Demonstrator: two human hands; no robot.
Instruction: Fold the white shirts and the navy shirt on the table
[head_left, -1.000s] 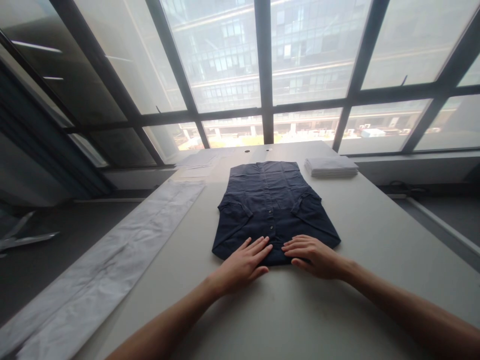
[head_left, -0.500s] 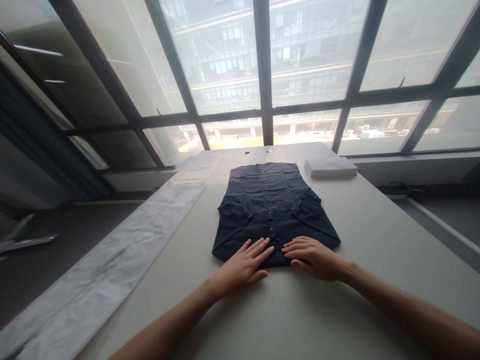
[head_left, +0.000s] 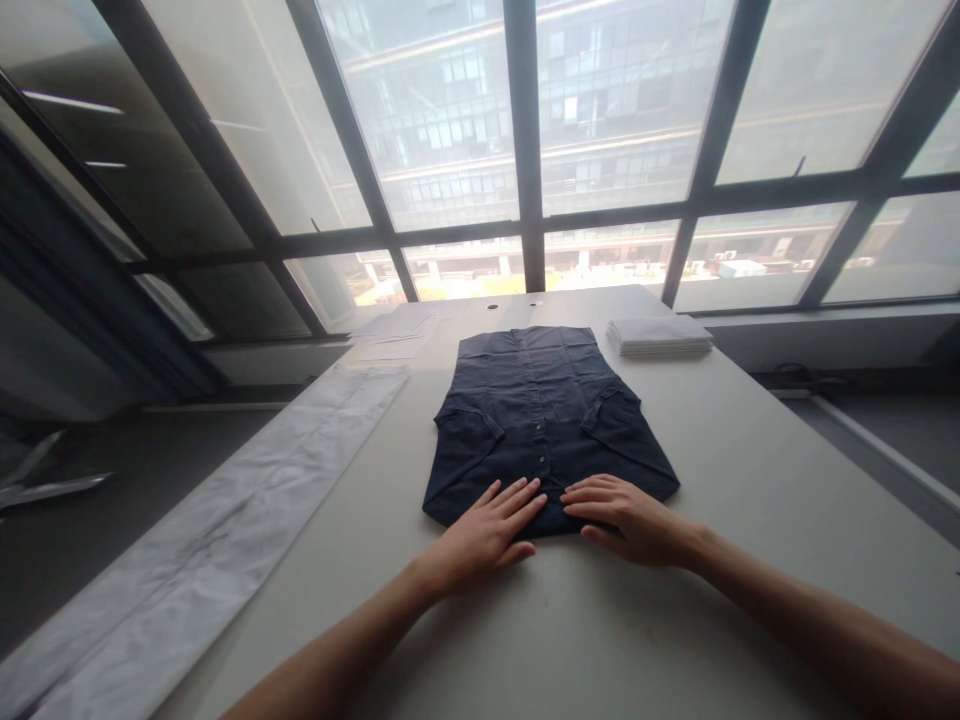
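A dark navy buttoned shirt [head_left: 536,400] lies flat on the white table [head_left: 750,480], its sides and sleeves folded in. Small light buttons run down its middle. My left hand [head_left: 491,525] rests palm down on the near edge of the shirt, fingers spread and stretched out. Just to the right, my right hand [head_left: 622,515] lies on the same edge with its fingers extended, the thumb apart from them. Neither hand grips the cloth. The parts of the shirt under my palms are hidden.
A long strip of crinkled white material [head_left: 247,520] runs along the table's left side. Loose white sheets [head_left: 390,335] lie at the far left, and a stack of folded white cloth or paper [head_left: 660,335] sits at the far right. Large windows [head_left: 450,120] stand behind the table.
Hardly anything differs. Both hands stay on the shirt's near edge, and the view has shifted very slightly.
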